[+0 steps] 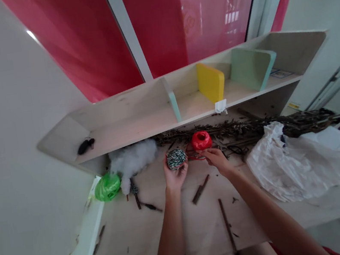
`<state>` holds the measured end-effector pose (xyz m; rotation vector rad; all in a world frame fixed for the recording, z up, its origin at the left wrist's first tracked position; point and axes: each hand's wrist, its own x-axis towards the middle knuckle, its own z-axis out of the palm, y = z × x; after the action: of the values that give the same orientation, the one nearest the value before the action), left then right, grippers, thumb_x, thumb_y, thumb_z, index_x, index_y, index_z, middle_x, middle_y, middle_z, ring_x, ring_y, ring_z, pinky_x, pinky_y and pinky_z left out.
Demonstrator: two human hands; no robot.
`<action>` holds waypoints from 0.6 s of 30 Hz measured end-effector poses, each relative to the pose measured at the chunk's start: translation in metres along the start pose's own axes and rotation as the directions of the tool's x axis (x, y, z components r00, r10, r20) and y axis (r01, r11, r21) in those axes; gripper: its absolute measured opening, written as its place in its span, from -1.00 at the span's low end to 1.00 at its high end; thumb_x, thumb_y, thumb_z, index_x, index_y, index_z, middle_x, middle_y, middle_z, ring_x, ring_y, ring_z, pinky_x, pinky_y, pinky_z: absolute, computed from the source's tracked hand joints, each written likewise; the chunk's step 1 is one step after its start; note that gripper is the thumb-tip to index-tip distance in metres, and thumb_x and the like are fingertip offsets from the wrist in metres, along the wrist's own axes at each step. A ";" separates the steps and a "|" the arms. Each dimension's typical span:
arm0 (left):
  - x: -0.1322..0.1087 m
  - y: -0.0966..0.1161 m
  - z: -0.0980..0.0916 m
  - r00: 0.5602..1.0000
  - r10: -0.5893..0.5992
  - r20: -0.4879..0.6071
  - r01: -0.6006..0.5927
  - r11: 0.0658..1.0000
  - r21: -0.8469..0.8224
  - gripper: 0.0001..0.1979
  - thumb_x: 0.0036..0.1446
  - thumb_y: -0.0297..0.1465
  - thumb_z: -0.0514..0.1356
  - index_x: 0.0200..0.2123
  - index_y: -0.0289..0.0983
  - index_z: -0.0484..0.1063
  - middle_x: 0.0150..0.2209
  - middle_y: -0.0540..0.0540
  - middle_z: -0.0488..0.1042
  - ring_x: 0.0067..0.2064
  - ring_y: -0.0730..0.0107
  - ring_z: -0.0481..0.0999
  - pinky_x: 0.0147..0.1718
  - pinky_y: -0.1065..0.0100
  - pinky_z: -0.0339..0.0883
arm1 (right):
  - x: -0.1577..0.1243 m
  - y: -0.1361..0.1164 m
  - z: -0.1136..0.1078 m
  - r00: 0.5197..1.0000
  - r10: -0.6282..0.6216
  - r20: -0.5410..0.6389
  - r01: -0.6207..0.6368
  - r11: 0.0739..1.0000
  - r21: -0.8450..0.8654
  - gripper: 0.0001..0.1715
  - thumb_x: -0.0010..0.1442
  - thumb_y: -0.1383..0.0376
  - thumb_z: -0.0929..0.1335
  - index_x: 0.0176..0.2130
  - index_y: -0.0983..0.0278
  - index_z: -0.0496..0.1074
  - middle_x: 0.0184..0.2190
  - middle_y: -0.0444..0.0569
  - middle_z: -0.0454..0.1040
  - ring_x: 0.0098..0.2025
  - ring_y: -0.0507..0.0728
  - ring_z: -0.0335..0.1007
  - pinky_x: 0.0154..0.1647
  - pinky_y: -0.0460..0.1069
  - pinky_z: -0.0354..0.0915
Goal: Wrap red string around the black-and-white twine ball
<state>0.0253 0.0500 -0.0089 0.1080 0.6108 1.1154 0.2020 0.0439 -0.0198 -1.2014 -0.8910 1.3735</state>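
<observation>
"Start at the far left. What lies out there?"

"Well to the left of the left hand (175, 179) sits a shiny, translucent green plastic bundle (107, 187), rounded in shape. Nearer to that hand, a heap of fluffy white stuffing (135, 156) spreads on the pale wooden desk (125, 248)."

"And the left hand itself?"

"It is curled, palm up, around a round ball of dark green and white yarn (176, 159). The thumb and fingers cup its sides and underside, opened only as wide as the ball, and its top is bare."

"What is just to the right of that grip?"

"A thin red strand (197, 157) lies between the two hands. Beyond it, just above the right fingertips, is a glossy red plastic twine roll (201, 140) with a hole in its top."

"How does the right hand (217, 158) stand?"

"Narrow. Its thumb and fingers are drawn together, tips at the strand, close under the roll. I can't tell whether they pinch the strand tight or only touch it."

"Anything farther right?"

"A crumpled, translucent white plastic bag (297, 167), well apart from the right hand, and behind it a long bundle of dry brown stalks (315, 118)."
</observation>
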 end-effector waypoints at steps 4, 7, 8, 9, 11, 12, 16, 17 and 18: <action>0.001 -0.001 -0.002 0.999 0.001 0.046 -0.001 1.000 0.009 -0.55 0.06 -0.08 0.13 -0.14 -0.32 0.42 -0.20 -0.22 0.49 -0.22 0.34 0.49 -0.41 0.44 0.38 | 0.000 -0.001 0.000 1.000 0.020 0.005 -0.020 1.000 -0.017 -0.63 -0.21 0.03 0.43 -0.63 0.30 0.44 -0.79 -0.27 0.01 -0.69 -0.10 -0.22 -0.66 -0.10 -0.27; 0.003 0.000 -0.007 0.999 0.011 0.041 -0.009 0.999 -0.035 -0.51 0.08 -0.07 0.10 -0.10 -0.33 0.42 -0.18 -0.23 0.50 -0.21 0.34 0.50 -0.36 0.43 0.40 | -0.001 -0.002 0.000 1.000 0.017 0.022 -0.017 1.000 -0.022 -0.63 -0.21 0.03 0.42 -0.63 0.30 0.44 -0.78 -0.26 0.03 -0.68 -0.11 -0.22 -0.66 -0.10 -0.28; 0.003 0.001 -0.010 1.000 0.018 0.026 -0.016 0.998 -0.059 -0.50 0.08 -0.05 0.08 -0.10 -0.34 0.42 -0.19 -0.23 0.50 -0.22 0.35 0.51 -0.35 0.41 0.40 | -0.001 -0.002 0.000 1.000 0.016 0.022 -0.016 1.000 -0.025 -0.63 -0.21 0.03 0.42 -0.63 0.30 0.43 -0.78 -0.27 0.02 -0.69 -0.11 -0.22 -0.65 -0.10 -0.27; 0.005 0.001 -0.013 1.000 0.025 0.013 -0.024 0.996 -0.082 -0.48 0.08 -0.03 0.07 -0.10 -0.34 0.42 -0.19 -0.23 0.50 -0.23 0.34 0.51 -0.35 0.40 0.40 | -0.001 -0.002 0.000 1.000 0.015 0.018 -0.014 0.999 -0.029 -0.63 -0.21 0.03 0.42 -0.64 0.30 0.42 -0.79 -0.27 0.01 -0.69 -0.11 -0.22 -0.65 -0.10 -0.27; 0.007 0.002 -0.020 0.999 0.041 0.000 -0.040 0.991 -0.126 -0.44 0.05 0.00 0.06 -0.08 -0.33 0.42 -0.20 -0.22 0.51 -0.26 0.33 0.52 -0.35 0.36 0.41 | -0.001 -0.001 0.000 1.000 0.010 0.016 -0.009 0.999 -0.031 -0.63 -0.22 0.03 0.42 -0.65 0.29 0.39 -0.79 -0.28 0.00 -0.69 -0.11 -0.21 -0.66 -0.10 -0.26; 0.008 0.003 -0.022 0.999 0.045 0.001 -0.045 0.987 -0.151 -0.42 0.03 0.01 0.07 -0.07 -0.33 0.42 -0.20 -0.23 0.52 -0.26 0.32 0.52 -0.34 0.35 0.41 | -0.001 -0.001 0.000 1.000 0.005 0.018 -0.005 0.999 -0.033 -0.62 -0.22 0.03 0.42 -0.66 0.28 0.37 -0.80 -0.28 0.00 -0.69 -0.10 -0.21 -0.66 -0.11 -0.25; 0.013 0.004 -0.026 0.998 0.055 0.016 -0.048 0.960 -0.275 -0.36 0.03 -0.01 0.08 0.01 -0.39 0.36 -0.14 -0.29 0.51 -0.07 0.18 0.50 -0.14 0.24 0.42 | -0.003 -0.001 0.000 0.996 -0.001 0.086 0.010 0.994 -0.104 -0.64 -0.18 0.04 0.38 -0.65 0.30 0.37 -0.79 -0.24 0.09 -0.68 -0.10 -0.16 -0.66 -0.12 -0.20; 0.014 0.004 -0.026 0.998 0.061 0.023 -0.051 0.952 -0.302 -0.35 0.04 -0.03 0.08 0.03 -0.41 0.33 -0.12 -0.31 0.50 -0.02 0.16 0.49 -0.09 0.22 0.40 | -0.003 -0.001 0.000 0.993 0.001 0.116 0.016 0.990 -0.142 -0.65 -0.16 0.06 0.36 -0.63 0.31 0.39 -0.77 -0.22 0.15 -0.68 -0.10 -0.13 -0.66 -0.12 -0.18; 0.015 0.003 -0.026 0.997 0.069 0.028 -0.056 0.945 -0.321 -0.35 0.05 -0.05 0.08 0.05 -0.43 0.31 -0.10 -0.33 0.49 0.01 0.15 0.47 -0.06 0.22 0.39 | -0.004 -0.001 0.000 0.989 0.005 0.151 0.022 0.984 -0.179 -0.67 -0.14 0.08 0.35 -0.62 0.32 0.41 -0.75 -0.19 0.22 -0.67 -0.10 -0.09 -0.65 -0.12 -0.15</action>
<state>0.0139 0.0589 -0.0349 -0.1322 0.3860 1.2579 0.2024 0.0402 -0.0177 -1.2392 -1.1460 1.4141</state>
